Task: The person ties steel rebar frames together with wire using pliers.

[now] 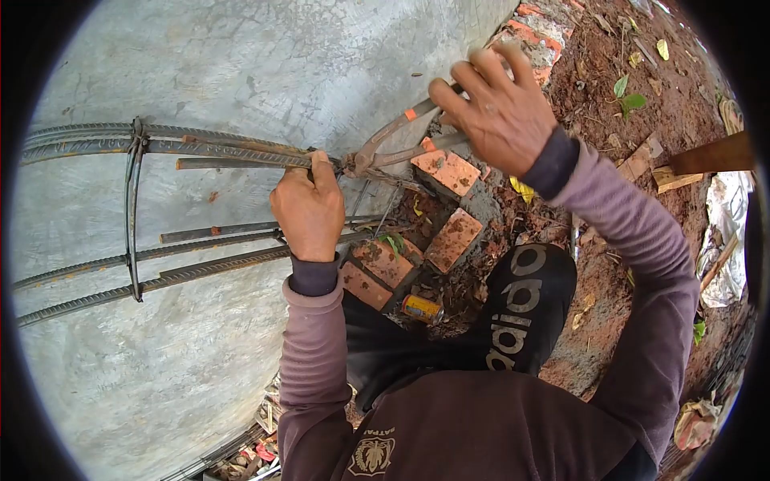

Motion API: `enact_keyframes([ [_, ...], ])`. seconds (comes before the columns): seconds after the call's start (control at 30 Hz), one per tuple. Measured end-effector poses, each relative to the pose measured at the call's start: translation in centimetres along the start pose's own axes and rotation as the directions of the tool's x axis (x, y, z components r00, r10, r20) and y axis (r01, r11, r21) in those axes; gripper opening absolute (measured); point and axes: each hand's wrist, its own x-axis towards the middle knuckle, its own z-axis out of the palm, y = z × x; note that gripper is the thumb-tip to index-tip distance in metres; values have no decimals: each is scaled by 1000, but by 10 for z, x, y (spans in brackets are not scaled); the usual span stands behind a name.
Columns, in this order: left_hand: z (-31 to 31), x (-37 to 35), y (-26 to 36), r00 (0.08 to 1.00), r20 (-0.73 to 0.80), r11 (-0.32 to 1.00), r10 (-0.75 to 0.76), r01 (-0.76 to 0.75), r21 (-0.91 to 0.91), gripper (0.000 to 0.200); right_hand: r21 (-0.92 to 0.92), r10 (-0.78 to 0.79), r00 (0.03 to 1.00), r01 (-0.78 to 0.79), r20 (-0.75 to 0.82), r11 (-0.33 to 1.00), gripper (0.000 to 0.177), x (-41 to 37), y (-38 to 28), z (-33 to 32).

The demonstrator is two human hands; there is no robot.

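Note:
My left hand (309,210) is closed around the ends of the upper steel rebars (233,151), its thumb and fingers right beside the jaws of the pincers. In my right hand (501,112) are the handles of the rusty pincers (387,140), which stand apart in a V; orange marks show on them. The pincer jaws meet the rebar just right of my left fingers; whether they grip a wire there is too small to tell. A bent steel stirrup (131,212) ties the upper bars to the lower rebars (216,255).
A grey plastered wall (184,337) stands behind the bars. Several red bricks (454,240) with mortar lie below the pincers. A yellow can (423,309) sits near my legs. Reddish soil (597,104) with leaves and wood pieces spreads at right, beside a wooden post (714,154).

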Motion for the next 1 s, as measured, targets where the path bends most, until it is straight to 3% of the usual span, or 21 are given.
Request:
enact_keyframes([
  [0.03, 0, 0, -2, 1000, -3, 1000, -1, 1, 6, 46, -48, -88, 991, 83, -104, 995, 27, 9, 11, 13],
  [0.07, -2, 0, -1, 1000, 5, 1000, -9, 9, -19, 45, 52, -117, 992, 119, -40, 992, 25, 18, 20, 27],
  [0.17, -4, 0, 4, 1000, 19, 998, -18, 19, -64, 43, 300, -233, 912, 130, 338, 945, 21, 47, 41, 41],
  [0.23, -4, 0, 2, 1000, 22, 998, -13, 14, -53, 42, 583, -382, 682, -81, 624, 809, 24, 60, 47, 38],
  [0.27, -5, 0, 4, 1000, 18, 998, -3, 4, -70, 43, 563, -353, 479, -416, 803, 715, 29, 58, 44, 34],
  [0.3, -6, 0, 2, 999, 35, 998, 2, 0, -59, 43, 418, -377, 225, -701, 899, 578, 33, 47, 37, 29],
  [0.37, -5, 2, -2, 998, 67, 999, 16, -13, -43, 43, 495, -608, 229, -810, 760, 313, 33, 13, 26, 34],
  [0.47, -11, 3, 6, 996, 84, 1000, -13, 13, 1, 44, 480, -620, 265, -853, 739, 206, 38, -4, 20, 48],
  [0.57, -12, 1, 11, 997, 74, 998, 3, -7, 55, 45, 82, -871, 268, -963, 411, -258, 39, -45, -30, 43],
  [0.67, -13, 0, 15, 999, 50, 987, 17, -24, 159, 46, 222, -766, 345, -938, 542, -266, 37, -44, -44, 26],
  [0.77, -14, 1, 15, 998, 45, 966, 37, -48, 255, 49, 286, -547, 345, -938, 763, -194, 38, -43, -40, 11],
  [0.8, -15, 2, 16, 998, 47, 960, 45, -56, 275, 50, 346, -503, 388, -921, 772, -178, 39, -37, -36, -1],
  [0.9, -17, 5, 19, 999, 38, 966, 33, -42, 254, 54, 363, -493, 403, -914, 771, -178, 40, -36, -32, -10],
  [0.93, -18, 7, 16, 999, 33, 981, 16, -22, 195, 55, 320, -519, 359, -933, 776, -167, 35, -33, -39, -14],
  [1.0, -14, 12, 5, 999, 34, 997, -9, 6, 76, 57, 231, -518, 345, -934, 783, -272, 30, -41, -66, -13],
])
